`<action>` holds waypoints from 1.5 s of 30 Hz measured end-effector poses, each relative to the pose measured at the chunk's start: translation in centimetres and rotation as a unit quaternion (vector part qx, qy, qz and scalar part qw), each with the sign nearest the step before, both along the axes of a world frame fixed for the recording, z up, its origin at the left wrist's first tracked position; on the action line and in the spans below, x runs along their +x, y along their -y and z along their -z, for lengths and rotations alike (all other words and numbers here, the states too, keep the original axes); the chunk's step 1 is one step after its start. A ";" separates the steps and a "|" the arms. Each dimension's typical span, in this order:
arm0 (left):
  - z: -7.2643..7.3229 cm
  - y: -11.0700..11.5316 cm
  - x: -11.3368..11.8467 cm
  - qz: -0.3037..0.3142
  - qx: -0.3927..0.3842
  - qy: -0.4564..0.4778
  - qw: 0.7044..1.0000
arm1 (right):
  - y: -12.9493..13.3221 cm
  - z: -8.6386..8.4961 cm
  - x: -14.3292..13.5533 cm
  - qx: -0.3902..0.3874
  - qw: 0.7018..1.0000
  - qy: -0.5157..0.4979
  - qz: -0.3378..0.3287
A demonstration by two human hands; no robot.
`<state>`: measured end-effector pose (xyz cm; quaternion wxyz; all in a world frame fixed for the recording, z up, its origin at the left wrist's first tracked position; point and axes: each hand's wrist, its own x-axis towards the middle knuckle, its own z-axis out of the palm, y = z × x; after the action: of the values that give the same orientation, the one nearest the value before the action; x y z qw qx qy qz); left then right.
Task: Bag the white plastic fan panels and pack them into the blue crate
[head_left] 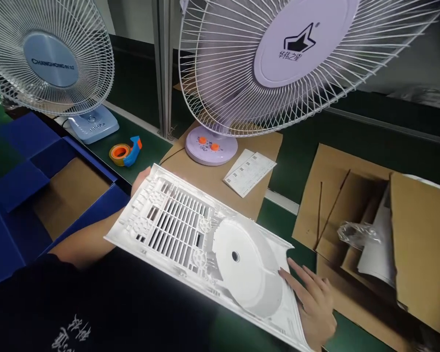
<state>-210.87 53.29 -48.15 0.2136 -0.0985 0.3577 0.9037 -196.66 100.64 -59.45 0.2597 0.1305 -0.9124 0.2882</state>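
Observation:
A white plastic casing (247, 261) with vent slats and a round recess with a small hole is held tilted in front of me. Its ribbed inner side faces up. My left hand (141, 181) grips the upper left edge, most of its fingers hidden behind the casing. At the opposite, right end, my right hand (313, 303) holds the edge, with stretched fingers reaching over the rim near the round recess. Just beyond the casing stands a lilac fan (210, 146) with orange knobs, and printed white cards (250, 173) lie beside its base.
A blue fan (95, 124) stands at the back left near a tape dispenser (125, 151). An open blue box (80, 195) is at my left. On the right lies an open cardboard box (421, 244) with clear plastic wrap (359, 233). A metal post (163, 68) rises behind.

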 end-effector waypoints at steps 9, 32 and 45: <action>-3.6 -2.9 0.5 -0.084 0.041 0.124 0.988 | -0.7 1.3 -0.5 -0.026 0.998 0.050 -0.039; -2.5 -0.7 0.8 -0.052 -0.085 0.095 0.991 | 0.7 0.5 -0.3 -0.029 0.999 0.021 -0.039; 5.8 5.4 -1.8 -0.064 -0.358 0.009 0.932 | 0.1 -0.4 -0.4 0.245 0.966 -0.078 0.040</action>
<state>-212.71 47.92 -53.90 0.1086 -0.1992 0.6484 0.7267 -197.10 100.58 -59.04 0.3010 0.1758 -0.9367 0.0342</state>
